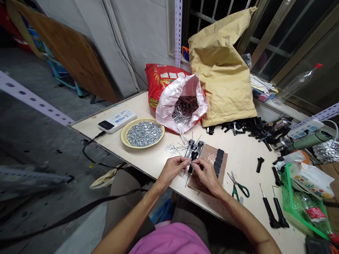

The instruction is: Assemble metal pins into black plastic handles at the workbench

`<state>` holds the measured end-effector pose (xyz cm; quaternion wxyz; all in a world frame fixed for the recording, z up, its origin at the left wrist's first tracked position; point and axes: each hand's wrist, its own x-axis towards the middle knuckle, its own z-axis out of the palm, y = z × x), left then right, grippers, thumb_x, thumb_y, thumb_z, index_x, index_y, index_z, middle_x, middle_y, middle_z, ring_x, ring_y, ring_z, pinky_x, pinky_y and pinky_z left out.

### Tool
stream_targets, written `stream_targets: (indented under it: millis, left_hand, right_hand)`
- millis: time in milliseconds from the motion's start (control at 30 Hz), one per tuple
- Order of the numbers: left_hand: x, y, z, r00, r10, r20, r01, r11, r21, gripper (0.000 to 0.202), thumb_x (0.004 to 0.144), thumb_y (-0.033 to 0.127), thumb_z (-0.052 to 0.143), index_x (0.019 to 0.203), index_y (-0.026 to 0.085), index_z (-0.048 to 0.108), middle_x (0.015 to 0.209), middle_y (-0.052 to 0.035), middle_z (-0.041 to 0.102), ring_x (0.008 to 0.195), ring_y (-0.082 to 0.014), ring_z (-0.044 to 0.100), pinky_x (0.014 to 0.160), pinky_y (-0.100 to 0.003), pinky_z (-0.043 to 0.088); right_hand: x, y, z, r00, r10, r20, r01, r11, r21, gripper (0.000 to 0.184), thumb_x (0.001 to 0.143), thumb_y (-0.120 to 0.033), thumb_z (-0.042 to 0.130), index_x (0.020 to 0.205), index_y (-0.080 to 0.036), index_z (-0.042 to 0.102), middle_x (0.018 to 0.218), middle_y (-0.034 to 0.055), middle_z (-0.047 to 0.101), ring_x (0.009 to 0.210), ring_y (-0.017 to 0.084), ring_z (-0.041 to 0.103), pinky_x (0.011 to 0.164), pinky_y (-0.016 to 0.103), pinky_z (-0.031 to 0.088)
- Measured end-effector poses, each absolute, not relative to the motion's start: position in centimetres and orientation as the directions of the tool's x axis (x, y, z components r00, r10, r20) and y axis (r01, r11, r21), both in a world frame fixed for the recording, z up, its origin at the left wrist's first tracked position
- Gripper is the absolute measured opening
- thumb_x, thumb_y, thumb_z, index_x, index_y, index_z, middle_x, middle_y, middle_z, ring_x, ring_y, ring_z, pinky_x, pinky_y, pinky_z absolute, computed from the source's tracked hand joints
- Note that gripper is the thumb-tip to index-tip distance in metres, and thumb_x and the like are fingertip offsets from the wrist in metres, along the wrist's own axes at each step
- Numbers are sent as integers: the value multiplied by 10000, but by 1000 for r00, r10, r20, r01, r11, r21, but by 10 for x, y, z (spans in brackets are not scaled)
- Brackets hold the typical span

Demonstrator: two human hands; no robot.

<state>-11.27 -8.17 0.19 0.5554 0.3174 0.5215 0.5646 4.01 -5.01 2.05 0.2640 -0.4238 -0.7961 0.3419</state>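
Note:
My left hand (173, 170) and my right hand (207, 175) meet at the table's front edge, fingertips pinched together. A tiny pale piece shows between them, too small to name. Just beyond and under my fingers lie several black plastic handles (191, 145) with thin metal rods. My right hand is over a brown board (207, 152), which bears a row of flat black pieces (217, 165) along its right side. Left of the handles are loose metal rods (182, 138) and a small scatter of tiny shiny metal pieces (171, 150).
A yellow plate (124, 140) holds many small metal pieces. Behind stand a red bag (153, 86) of metal rods and a brown paper sack (225, 81). Rightward are green-handled scissors (242, 188), black-handled hooked tools (275, 208), a green basket (287, 197) and piled black parts (254, 127). A white power bank (118, 121) lies left.

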Motion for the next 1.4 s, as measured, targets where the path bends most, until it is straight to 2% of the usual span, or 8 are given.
stream_targets:
  millis: [200,400,600,767,933,1133,1267,1400]
  left_hand:
    - [-111,-81,5,-188,960,-209,-279,152,948,310,562,420,750,687,141,703,531,5,603,516,-113,532,549,-239,442]
    - [-105,-82,7,-152,965,-212,-226,174,958,306,552,435,751,667,155,703,544,2,617,513,-121,530,553,-255,448]
    - [-88,-84,4,-75,960,-270,-366,226,903,381,526,462,771,728,145,709,610,-14,652,537,-115,549,616,-270,487]
    - [-80,-84,1,-99,956,-277,-263,243,934,462,579,508,720,868,148,712,711,-35,677,605,-142,581,645,-288,498]
    - [-67,-93,-10,-169,985,-14,91,30,995,350,717,451,619,960,212,699,903,-69,687,836,-215,624,756,-337,509]
    - [-36,-104,-40,17,926,378,421,-350,837,303,874,328,453,1090,218,635,1054,-109,674,1026,-250,587,904,-411,471]
    - [-24,-103,-64,23,874,486,578,-408,706,333,912,288,394,1180,189,565,1058,-121,664,992,-248,594,863,-424,494]
    - [-21,-101,-74,-17,849,528,662,-386,642,346,932,250,349,1225,176,517,1052,-123,654,977,-233,593,838,-416,503]
  right_hand:
    - [44,-56,12,-512,816,268,478,530,-700,163,894,-222,489,879,-190,648,778,41,608,717,165,580,679,276,481]
    - [55,-62,16,-538,771,340,585,632,-509,273,939,-226,400,984,-205,668,828,70,549,702,164,554,618,269,473]
    - [72,-63,18,-506,787,353,474,596,-648,211,922,-208,441,946,-186,650,802,54,587,753,170,586,694,286,505]
    - [98,-61,18,-468,823,323,513,550,-659,207,927,-231,460,920,-206,666,820,45,598,753,160,594,691,274,497]
    - [140,-36,10,-422,845,328,678,535,-505,192,919,-221,483,901,-209,674,804,42,585,766,174,577,682,279,472]
    - [170,6,-2,-498,816,293,792,566,-230,195,924,-210,479,864,-197,664,785,49,571,769,185,511,669,279,436]
    - [171,6,-12,-585,746,318,725,657,-205,247,944,-231,440,839,-170,654,764,58,579,751,177,486,665,278,430]
    - [173,-14,-21,-786,539,302,489,842,-229,301,969,-219,367,889,-156,650,786,66,601,738,164,485,657,277,438]
